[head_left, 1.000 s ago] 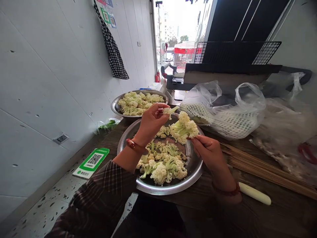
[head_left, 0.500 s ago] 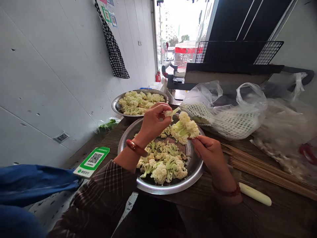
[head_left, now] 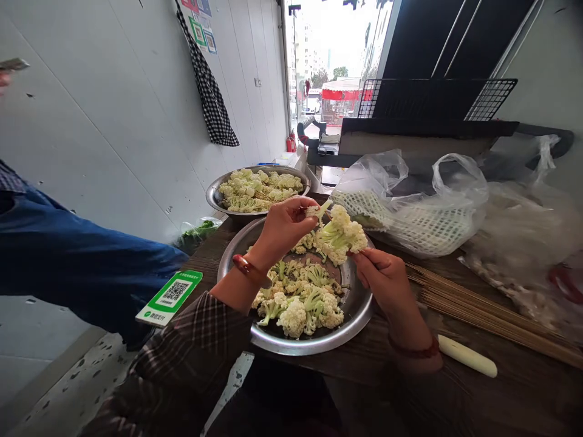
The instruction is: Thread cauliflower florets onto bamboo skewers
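My left hand (head_left: 286, 227) pinches a small cauliflower floret (head_left: 322, 210) by its head, above the near metal bowl (head_left: 234, 250). Right beside it, my right hand (head_left: 380, 276) grips a larger cauliflower cluster (head_left: 339, 233) at its lower right edge; a stick may lie under my fingers, but I cannot make it out. Several loose florets (head_left: 296, 312) lie in the near bowl. Behind stands another metal bowl (head_left: 212, 195) heaped with cauliflower pieces (head_left: 259, 187).
Bundled wooden skewers (head_left: 483, 309) and a pale handle (head_left: 468, 355) lie at the right. Plastic bags (head_left: 437, 212) stand behind them. A green QR code sign (head_left: 172, 294) is at the table's left edge. A person in blue trousers (head_left: 86, 249) is at the left.
The person at the left has come further into view, a leg now reaching close to the sign. My left hand and its floret have shifted very slightly; both hands keep their hold.
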`<action>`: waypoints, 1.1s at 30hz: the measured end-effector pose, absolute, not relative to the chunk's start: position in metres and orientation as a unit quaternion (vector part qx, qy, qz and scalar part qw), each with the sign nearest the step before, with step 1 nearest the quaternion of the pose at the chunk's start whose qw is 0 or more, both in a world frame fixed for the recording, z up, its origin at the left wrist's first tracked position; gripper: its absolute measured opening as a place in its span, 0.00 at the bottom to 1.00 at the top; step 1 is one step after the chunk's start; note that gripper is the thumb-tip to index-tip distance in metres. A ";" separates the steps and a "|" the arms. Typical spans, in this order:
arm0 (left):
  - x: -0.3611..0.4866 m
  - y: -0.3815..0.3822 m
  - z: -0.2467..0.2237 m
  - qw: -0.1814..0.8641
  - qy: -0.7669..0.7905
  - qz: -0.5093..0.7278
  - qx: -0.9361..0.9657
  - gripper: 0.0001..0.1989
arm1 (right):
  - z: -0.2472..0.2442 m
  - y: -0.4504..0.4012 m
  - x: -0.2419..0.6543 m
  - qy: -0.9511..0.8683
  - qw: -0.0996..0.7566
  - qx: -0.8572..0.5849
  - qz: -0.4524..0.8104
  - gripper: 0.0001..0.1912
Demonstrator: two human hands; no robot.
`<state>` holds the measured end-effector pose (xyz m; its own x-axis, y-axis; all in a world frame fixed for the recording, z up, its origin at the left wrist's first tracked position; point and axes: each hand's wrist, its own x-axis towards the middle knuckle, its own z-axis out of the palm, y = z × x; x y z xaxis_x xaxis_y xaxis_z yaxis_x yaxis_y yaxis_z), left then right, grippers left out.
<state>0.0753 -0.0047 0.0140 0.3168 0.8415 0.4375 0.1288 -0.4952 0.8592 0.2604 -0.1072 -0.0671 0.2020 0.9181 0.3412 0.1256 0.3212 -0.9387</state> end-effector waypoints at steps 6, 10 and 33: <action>0.079 -0.013 0.018 0.395 0.309 0.450 0.739 0.09 | -0.068 -0.106 0.263 -0.539 0.613 -0.471 0.333 0.21; 0.078 -0.012 0.016 0.468 0.270 0.454 0.708 0.09 | -0.067 -0.106 0.263 -0.551 0.602 -0.472 0.335 0.20; 0.091 -0.014 0.005 0.574 0.307 0.432 0.624 0.04 | -0.061 -0.110 0.262 -0.590 0.573 -0.498 0.276 0.20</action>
